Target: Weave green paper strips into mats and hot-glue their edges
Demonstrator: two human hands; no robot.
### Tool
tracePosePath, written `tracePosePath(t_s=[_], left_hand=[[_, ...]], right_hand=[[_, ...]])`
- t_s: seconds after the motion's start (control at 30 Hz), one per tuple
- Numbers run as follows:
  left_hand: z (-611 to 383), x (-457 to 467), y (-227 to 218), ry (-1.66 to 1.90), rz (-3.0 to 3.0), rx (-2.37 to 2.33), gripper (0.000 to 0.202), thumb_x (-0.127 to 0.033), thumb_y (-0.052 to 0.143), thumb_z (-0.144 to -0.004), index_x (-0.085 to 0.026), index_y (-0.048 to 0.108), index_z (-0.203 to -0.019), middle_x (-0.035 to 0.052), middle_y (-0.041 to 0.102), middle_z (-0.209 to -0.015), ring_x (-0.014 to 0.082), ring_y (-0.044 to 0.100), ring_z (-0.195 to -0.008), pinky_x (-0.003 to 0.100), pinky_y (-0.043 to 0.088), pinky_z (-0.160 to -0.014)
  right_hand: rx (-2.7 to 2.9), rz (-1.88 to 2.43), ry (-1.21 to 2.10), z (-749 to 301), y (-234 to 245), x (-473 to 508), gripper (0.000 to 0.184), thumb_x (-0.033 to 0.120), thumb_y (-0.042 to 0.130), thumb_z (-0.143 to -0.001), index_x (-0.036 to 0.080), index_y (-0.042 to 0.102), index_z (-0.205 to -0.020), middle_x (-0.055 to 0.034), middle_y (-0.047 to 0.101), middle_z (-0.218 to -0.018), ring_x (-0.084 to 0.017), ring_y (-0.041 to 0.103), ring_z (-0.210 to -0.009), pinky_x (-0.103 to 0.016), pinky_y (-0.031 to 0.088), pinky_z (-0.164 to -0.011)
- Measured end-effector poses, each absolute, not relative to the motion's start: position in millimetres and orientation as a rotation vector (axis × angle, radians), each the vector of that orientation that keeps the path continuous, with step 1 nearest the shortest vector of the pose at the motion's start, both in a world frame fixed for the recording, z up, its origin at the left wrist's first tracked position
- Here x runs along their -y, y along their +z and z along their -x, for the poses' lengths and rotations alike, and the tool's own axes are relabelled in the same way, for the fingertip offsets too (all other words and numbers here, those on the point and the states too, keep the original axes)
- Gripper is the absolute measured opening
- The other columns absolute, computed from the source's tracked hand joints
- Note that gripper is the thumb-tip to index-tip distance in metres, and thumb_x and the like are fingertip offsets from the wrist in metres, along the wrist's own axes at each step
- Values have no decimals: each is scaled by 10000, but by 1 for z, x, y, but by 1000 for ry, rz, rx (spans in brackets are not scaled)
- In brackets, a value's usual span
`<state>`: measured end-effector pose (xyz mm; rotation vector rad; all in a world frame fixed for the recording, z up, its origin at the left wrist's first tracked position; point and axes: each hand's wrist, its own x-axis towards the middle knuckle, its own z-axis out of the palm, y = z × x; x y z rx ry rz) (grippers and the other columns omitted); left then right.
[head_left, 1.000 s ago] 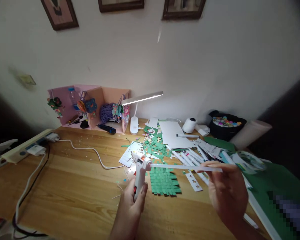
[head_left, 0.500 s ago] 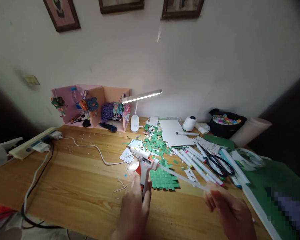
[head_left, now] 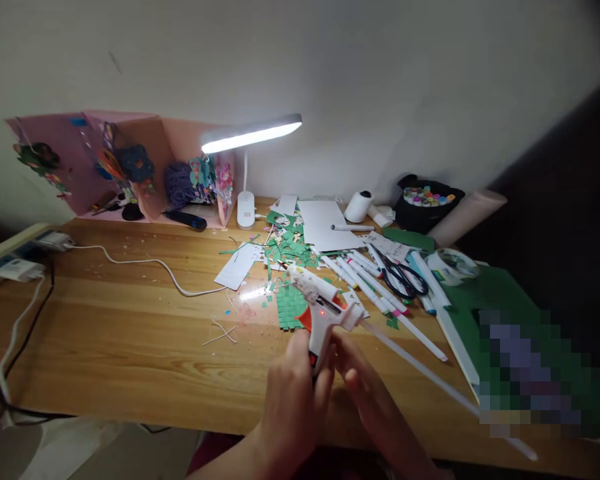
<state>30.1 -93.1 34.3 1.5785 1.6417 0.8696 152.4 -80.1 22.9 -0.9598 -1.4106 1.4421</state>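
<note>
A white hot glue gun with an orange trigger points up and left above the table, its small red light on. My left hand is wrapped round its handle. My right hand is at the handle from the right, fingers reaching behind the grip and thumb apart; its fingertips are partly hidden. A long translucent glue stick juts from the gun's rear down to the right. Behind the gun lies a woven green paper mat, partly covered by it.
Green paper scraps, white markers and black scissors lie beyond. A lit lamp stands by a pink divided box. A power strip with cables is at left, a black marker holder at back right.
My right hand has left the glue stick and come to the gun's handle. The gun has shifted slightly right, and the view has tilted down and turned right.
</note>
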Motion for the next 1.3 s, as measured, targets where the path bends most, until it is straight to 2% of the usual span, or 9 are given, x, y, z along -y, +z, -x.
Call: tracePosePath(t_s=[0.13,0.23,0.37,0.43,0.53,0.63,0.8,1.03,1.3], left_hand=[[-53,99,34,821,-1606,-1526,198,-248,364,-884,-181,528,-973,112,627,-926,235,607,-813,337,468,-714],[-52,102,40,790,-1706,-1399,237,-246,364,-902,-159,526,-1052,134,610,-1023,239,591,-921,351,475,-797],[-15,93,42,603,-1941,-1248,283,-309,424,-912,-177,517,-1144,114,590,-1109,234,557,-1037,357,458,-881],[9,77,37,508,-2007,-1417,254,-302,401,-929,-161,537,-1091,106,599,-1048,223,579,-956,366,475,-827],[37,42,26,463,-2306,-1494,257,-227,554,-842,-128,534,-1078,115,572,-1060,247,546,-982,392,462,-827],[50,14,21,333,-2409,-1392,195,-221,623,-791,-134,577,-960,81,586,-968,216,559,-882,333,465,-749],[53,1,18,432,-2344,-1311,58,-215,593,-822,-167,610,-849,43,603,-908,176,569,-857,286,450,-746],[51,1,14,483,-2386,-1341,151,-156,489,-870,-169,633,-824,38,575,-869,169,548,-812,275,428,-696],[54,0,11,513,-2334,-1299,123,-169,499,-875,-155,616,-839,39,561,-896,159,539,-827,268,426,-704]], right_hand=[[1188,1154,1500,-148,32,76,376,512,554,-821,237,642,-1062,-80,665,-1123,-253,590,-1076,-389,416,-994],[1088,1197,1472,-153,29,73,321,469,568,-817,213,660,-988,-64,683,-1068,-232,602,-1042,-358,407,-998],[1019,1335,1367,-169,15,72,316,471,589,-782,178,664,-874,-67,706,-842,-226,652,-812,-313,518,-740],[966,1363,1359,-176,9,75,332,478,575,-781,162,646,-855,-63,687,-754,-212,644,-691,-293,507,-602],[870,1362,1477,-178,6,84,370,499,585,-761,161,612,-908,-27,651,-670,-183,618,-566,-278,485,-520],[799,1423,1633,-173,8,97,424,532,608,-736,168,584,-952,14,614,-615,-154,586,-479,-250,456,-450],[841,1542,1679,-163,12,109,432,575,595,-725,172,561,-876,24,593,-578,-132,558,-444,-221,417,-421],[926,1549,1702,-159,1,106,444,574,552,-742,157,578,-894,19,572,-555,-127,519,-434,-232,410,-414],[1018,1639,1701,-155,3,100,452,615,490,-762,169,557,-745,23,527,-507,-143,523,-417,-254,403,-426]])
